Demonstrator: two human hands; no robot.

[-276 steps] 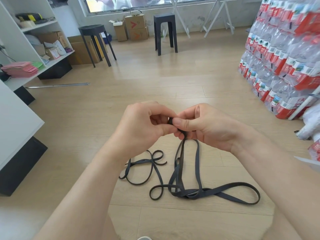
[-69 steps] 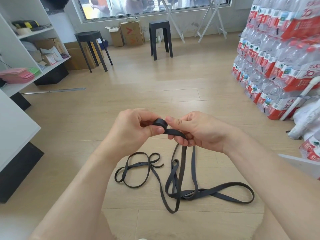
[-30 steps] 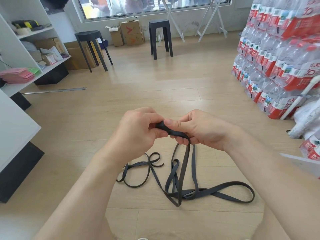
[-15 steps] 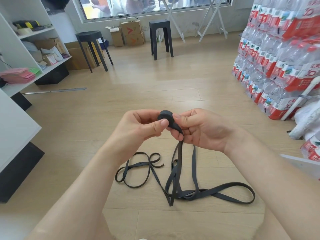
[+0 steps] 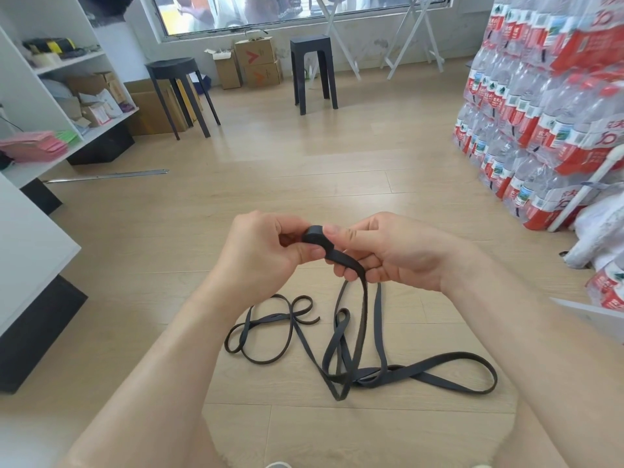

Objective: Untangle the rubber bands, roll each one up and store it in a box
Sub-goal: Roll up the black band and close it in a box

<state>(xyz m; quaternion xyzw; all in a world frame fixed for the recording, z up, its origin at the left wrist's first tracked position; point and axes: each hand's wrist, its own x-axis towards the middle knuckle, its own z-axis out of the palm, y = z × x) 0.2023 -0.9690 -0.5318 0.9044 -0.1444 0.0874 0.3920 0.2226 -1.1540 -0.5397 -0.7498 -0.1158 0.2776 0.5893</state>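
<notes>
Fingers of the left hand (image 5: 260, 258) and right hand (image 5: 388, 251) pinch a small black roll (image 5: 314, 235). Its loose rubber band (image 5: 364, 336) trails onto the floor (image 5: 304, 170).

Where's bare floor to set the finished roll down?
Free: floor between the hands and the stools, and left of the band loops toward the white cabinet. Crowded: loops under the hands; bottle packs along the right.

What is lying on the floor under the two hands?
Under the left hand and right hand, loose black rubber bands lie in crossing loops on the wooden floor. Strands rise to the small roll pinched between the hands. Fingers cover part of the roll.
</notes>
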